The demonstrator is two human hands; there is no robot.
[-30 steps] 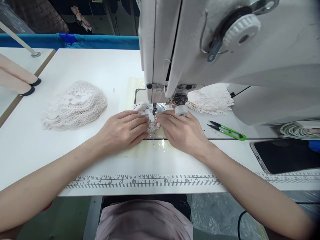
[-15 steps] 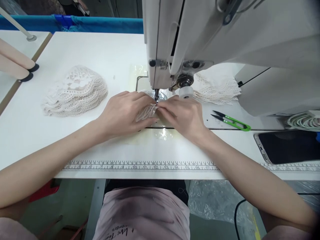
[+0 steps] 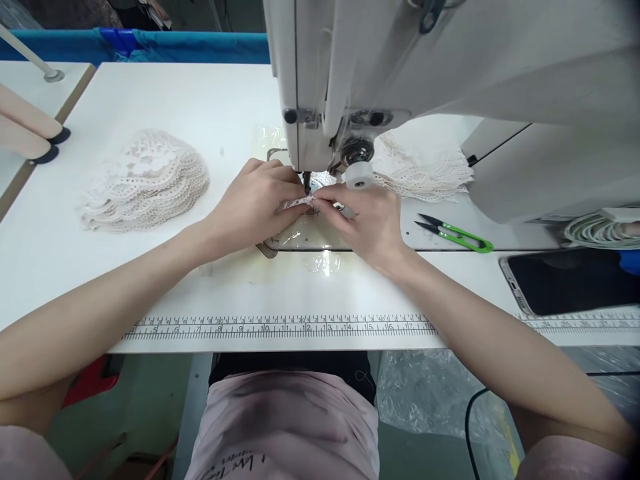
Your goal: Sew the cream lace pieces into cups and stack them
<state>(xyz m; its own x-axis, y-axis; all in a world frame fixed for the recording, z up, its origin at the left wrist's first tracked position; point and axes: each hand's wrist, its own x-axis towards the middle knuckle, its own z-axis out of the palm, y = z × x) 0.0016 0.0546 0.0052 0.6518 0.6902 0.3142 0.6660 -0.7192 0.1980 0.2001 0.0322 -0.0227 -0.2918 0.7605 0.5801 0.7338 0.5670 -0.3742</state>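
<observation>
A small piece of white lace (image 3: 296,203) is pinched between both my hands, just in front of the needle and presser foot (image 3: 307,180) of a white sewing machine (image 3: 425,73). My left hand (image 3: 257,200) grips its left part, fingers curled over it. Thumb and forefinger of my right hand (image 3: 367,217) close on its right end. How much lace lies under my left palm is hidden. A stack of lace pieces (image 3: 150,180) rests to the left, and another lace pile (image 3: 420,167) lies behind my right hand, partly covered by the machine.
Green thread snips (image 3: 457,235) lie right of my right hand, points toward it. Farther right are a phone (image 3: 570,280) and a coil of pale tape or cord (image 3: 600,228). A printed ruler (image 3: 300,328) runs along the table's front edge.
The lace between my hands is now drawn into a narrow strip instead of a bunched patch. My left hand's fingers have closed further over it. The whole view has shifted slightly.
</observation>
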